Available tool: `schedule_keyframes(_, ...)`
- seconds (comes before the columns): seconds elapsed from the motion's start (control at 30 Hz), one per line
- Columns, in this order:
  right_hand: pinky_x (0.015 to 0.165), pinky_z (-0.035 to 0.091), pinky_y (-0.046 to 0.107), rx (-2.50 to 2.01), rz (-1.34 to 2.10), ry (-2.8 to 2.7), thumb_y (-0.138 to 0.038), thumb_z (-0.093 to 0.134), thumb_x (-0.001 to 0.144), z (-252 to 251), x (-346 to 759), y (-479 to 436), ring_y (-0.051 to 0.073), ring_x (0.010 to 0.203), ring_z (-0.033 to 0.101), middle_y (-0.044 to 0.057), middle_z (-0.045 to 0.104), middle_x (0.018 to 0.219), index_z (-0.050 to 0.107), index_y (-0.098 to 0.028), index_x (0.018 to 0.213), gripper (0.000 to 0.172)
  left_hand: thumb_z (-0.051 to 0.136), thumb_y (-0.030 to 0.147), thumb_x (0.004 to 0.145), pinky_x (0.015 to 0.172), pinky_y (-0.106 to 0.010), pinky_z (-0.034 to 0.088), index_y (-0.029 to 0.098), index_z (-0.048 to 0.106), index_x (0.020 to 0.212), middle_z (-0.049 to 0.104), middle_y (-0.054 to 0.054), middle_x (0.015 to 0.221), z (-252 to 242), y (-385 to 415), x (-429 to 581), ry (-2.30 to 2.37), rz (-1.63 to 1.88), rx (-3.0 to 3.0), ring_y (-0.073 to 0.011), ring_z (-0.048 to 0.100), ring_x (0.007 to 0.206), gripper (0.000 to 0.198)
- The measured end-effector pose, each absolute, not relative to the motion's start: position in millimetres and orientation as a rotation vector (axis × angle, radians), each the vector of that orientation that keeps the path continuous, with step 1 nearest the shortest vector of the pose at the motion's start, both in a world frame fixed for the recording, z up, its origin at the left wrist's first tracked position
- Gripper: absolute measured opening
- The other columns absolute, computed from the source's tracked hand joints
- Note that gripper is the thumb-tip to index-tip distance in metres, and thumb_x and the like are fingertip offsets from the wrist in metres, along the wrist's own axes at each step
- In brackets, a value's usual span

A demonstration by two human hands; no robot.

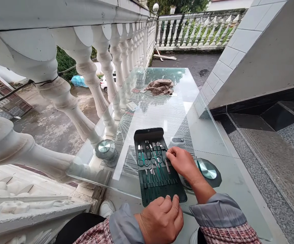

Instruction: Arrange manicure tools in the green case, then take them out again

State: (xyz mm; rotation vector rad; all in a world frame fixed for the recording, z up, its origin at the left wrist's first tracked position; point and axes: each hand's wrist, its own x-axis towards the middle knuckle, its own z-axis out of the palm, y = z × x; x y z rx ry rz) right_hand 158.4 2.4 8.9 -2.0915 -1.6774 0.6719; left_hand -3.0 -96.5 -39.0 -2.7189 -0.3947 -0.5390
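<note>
An open dark green tool case [154, 196] lies on the near end of a glass table [177, 112]. It holds several small grooming tools, among them green-handled scissors [143, 159] and slim metal picks in elastic loops. My right hand [183, 162] rests at the case's right edge, its fingers curled onto a flat metal tool there. My left hand [161, 218] sits at the case's bottom edge with fingers curled together, pressing on the case's lower rim.
A white stone balustrade [96, 78] runs along the table's left side. A crumpled brown cloth [160, 86] lies at the far end. Round metal fittings [105, 147] sit under the glass corners. A small dark oval object [177, 139] lies beside the case. A tiled wall stands to the right.
</note>
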Motion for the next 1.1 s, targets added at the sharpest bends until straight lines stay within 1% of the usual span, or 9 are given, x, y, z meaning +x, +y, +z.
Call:
schedule_keyframes(0.13,0.057,0.028,0.026,-2.106,0.537,-1.75,-0.033,0.045,0.082,11.6,164.7,-7.5,0.015,0.062,0.05,0.001,0.063,0.066,0.058,-0.022,0.065,0.024,0.044,0.022,0.09,0.07,-0.03,0.046,0.008,0.058,0.108,0.057,-0.021,0.119,-39.3,-96.5,-3.9,-0.382,-0.522,-2.724,-0.0215,0.06,0.093,0.028)
schedule_keyframes(0.23,0.056,0.028,0.026,-2.12,0.625,-1.845,-0.036,0.05,0.079,9.5,163.8,-15.9,0.014,0.058,0.049,0.001,0.061,0.06,0.055,-0.021,0.057,0.027,0.044,0.023,0.09,0.07,-0.03,0.046,0.007,0.059,0.108,0.058,-0.021,0.118,-37.7,-96.8,-3.8,-0.386,-0.536,-2.72,-0.0216,0.06,0.092,0.028)
schedule_keyframes(0.47,0.056,0.029,0.025,-2.096,0.795,-1.727,-0.027,0.058,0.068,2.8,156.1,-15.8,0.013,0.058,0.05,0.0,0.061,0.058,0.055,-0.021,0.053,0.017,0.043,0.02,0.088,0.069,-0.03,0.045,0.007,0.062,0.104,0.061,-0.019,0.113,-36.3,-98.2,-1.8,-0.429,-0.648,-2.697,-0.0223,0.061,0.09,0.027)
schedule_keyframes(0.67,0.055,0.033,0.024,-1.964,0.948,-1.541,-0.027,0.058,0.065,-6.8,157.9,-0.1,0.012,0.056,0.049,-0.001,0.058,0.055,0.053,-0.019,0.051,0.017,0.042,0.02,0.089,0.071,-0.031,0.045,0.006,0.059,0.108,0.059,-0.021,0.117,-40.8,-99.0,-2.3,-0.404,-0.587,-2.688,-0.0228,0.061,0.092,0.029)
schedule_keyframes(0.77,0.053,0.035,0.023,-1.886,0.971,-1.453,-0.032,0.054,0.069,-0.4,158.3,6.0,0.01,0.053,0.048,-0.002,0.057,0.056,0.052,-0.019,0.055,0.019,0.042,0.021,0.089,0.072,-0.032,0.046,0.006,0.057,0.11,0.057,-0.022,0.119,-42.4,-99.0,-3.0,-0.388,-0.538,-2.688,-0.0234,0.061,0.094,0.03)
schedule_keyframes(0.83,0.048,0.034,0.022,-1.779,1.014,-1.346,-0.038,0.053,0.071,10.0,163.3,5.8,0.008,0.048,0.044,-0.003,0.054,0.055,0.051,-0.019,0.061,0.021,0.042,0.022,0.089,0.071,-0.031,0.046,0.006,0.057,0.11,0.057,-0.022,0.12,-41.4,-98.4,-3.4,-0.379,-0.526,-2.684,-0.0233,0.061,0.094,0.03)
schedule_keyframes(0.9,0.041,0.031,0.021,-1.623,1.072,-1.177,-0.044,0.058,0.068,21.0,174.6,1.9,0.007,0.043,0.039,-0.004,0.052,0.053,0.051,-0.019,0.065,0.026,0.043,0.022,0.089,0.071,-0.031,0.046,0.006,0.057,0.11,0.057,-0.022,0.12,-38.5,-97.5,-3.6,-0.366,-0.52,-2.68,-0.0229,0.061,0.094,0.03)
schedule_keyframes(0.97,0.037,0.029,0.02,-1.544,1.071,-1.019,-0.046,0.065,0.061,27.9,191.4,-4.6,0.006,0.042,0.04,-0.004,0.052,0.054,0.052,-0.018,0.069,0.031,0.044,0.021,0.088,0.071,-0.031,0.046,0.006,0.058,0.109,0.058,-0.022,0.118,-35.1,-96.5,-3.6,-0.358,-0.532,-2.673,-0.0226,0.061,0.093,0.029)
schedule_keyframes(1.1,0.033,0.028,0.018,-1.667,0.965,-0.873,-0.041,0.07,0.055,20.8,227.4,-19.3,0.006,0.039,0.04,-0.005,0.054,0.053,0.054,-0.019,0.077,0.036,0.045,0.018,0.087,0.069,-0.031,0.046,0.006,0.061,0.106,0.061,-0.02,0.113,-31.9,-95.4,-3.5,-0.363,-0.61,-2.657,-0.0235,0.061,0.092,0.027)
